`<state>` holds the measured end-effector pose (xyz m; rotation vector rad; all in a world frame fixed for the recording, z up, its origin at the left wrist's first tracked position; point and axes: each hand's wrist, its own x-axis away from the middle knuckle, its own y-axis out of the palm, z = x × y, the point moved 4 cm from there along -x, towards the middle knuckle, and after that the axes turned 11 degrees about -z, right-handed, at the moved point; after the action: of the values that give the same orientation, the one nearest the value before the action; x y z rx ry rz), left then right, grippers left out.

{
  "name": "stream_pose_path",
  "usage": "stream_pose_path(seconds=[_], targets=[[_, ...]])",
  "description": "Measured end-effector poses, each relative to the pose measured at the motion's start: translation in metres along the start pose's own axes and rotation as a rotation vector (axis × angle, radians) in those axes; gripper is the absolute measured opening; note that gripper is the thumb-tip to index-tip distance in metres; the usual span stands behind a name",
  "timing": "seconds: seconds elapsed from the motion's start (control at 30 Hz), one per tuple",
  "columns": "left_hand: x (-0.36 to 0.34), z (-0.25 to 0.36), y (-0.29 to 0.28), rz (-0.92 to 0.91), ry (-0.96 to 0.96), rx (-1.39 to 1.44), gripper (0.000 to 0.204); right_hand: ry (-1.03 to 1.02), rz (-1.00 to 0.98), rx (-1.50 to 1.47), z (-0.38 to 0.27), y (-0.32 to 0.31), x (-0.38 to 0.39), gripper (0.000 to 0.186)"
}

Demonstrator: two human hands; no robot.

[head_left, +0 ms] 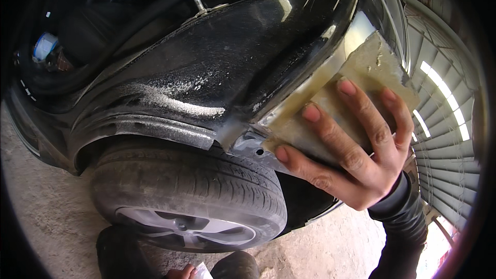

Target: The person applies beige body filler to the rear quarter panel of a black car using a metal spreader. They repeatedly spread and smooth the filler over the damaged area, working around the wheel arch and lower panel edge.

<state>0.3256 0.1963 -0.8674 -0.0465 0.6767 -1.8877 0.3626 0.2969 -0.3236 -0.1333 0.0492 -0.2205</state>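
Observation:
My right hand (pixel 356 150) rests with its fingers spread on a dull beige-grey filler patch (pixel 380 64) at the corner of a black car's body panel (pixel 206 67). All its fingertips touch the surface, and nothing shows between them. Bare metal and yellowish edges border the patch. Just beside the thumb side is a small bracket (pixel 248 147) with a round hole. At the lower edge only a few fingers of my left hand (pixel 180 273) show, closed at a white flat piece (pixel 203 272), perhaps paper; most of that hand is cut off.
Below the wheel arch stands a dusty tire (pixel 191 186) with a silver rim (pixel 186 227). White scuffs (pixel 178 106) mark the panel above it. My knees (pixel 235 266) are close to the wheel. A corrugated metal wall (pixel 447 124) curves along the right, over a pale rough floor (pixel 320 243).

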Motion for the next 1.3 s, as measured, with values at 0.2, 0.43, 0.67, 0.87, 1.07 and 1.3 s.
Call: stream_pose_path(seconds=[0.2,0.43,0.67,0.87,1.07,1.3], targets=[[0.000,0.007,-0.007,-0.014,-0.071,0.086,0.028,0.022,-0.008,-0.031,-0.002,0.001,-0.010,0.070],[0.002,0.009,-0.009,-0.007,-0.054,0.093,0.028,0.044,0.010,-0.014,-0.005,0.006,-0.012,0.071],[0.000,0.007,-0.008,-0.037,-0.076,0.083,0.028,0.053,-0.023,-0.009,-0.009,0.011,-0.008,0.072],[0.000,0.005,-0.006,-0.057,-0.092,0.094,0.030,0.052,-0.110,-0.024,-0.006,0.003,0.002,0.074],[-0.001,0.003,-0.004,-0.018,-0.060,0.090,0.031,0.033,-0.057,-0.032,0.011,-0.006,0.000,0.068],[-0.001,0.002,-0.002,-0.019,-0.090,0.111,0.031,0.027,-0.024,-0.036,0.018,0.001,-0.008,0.065]])
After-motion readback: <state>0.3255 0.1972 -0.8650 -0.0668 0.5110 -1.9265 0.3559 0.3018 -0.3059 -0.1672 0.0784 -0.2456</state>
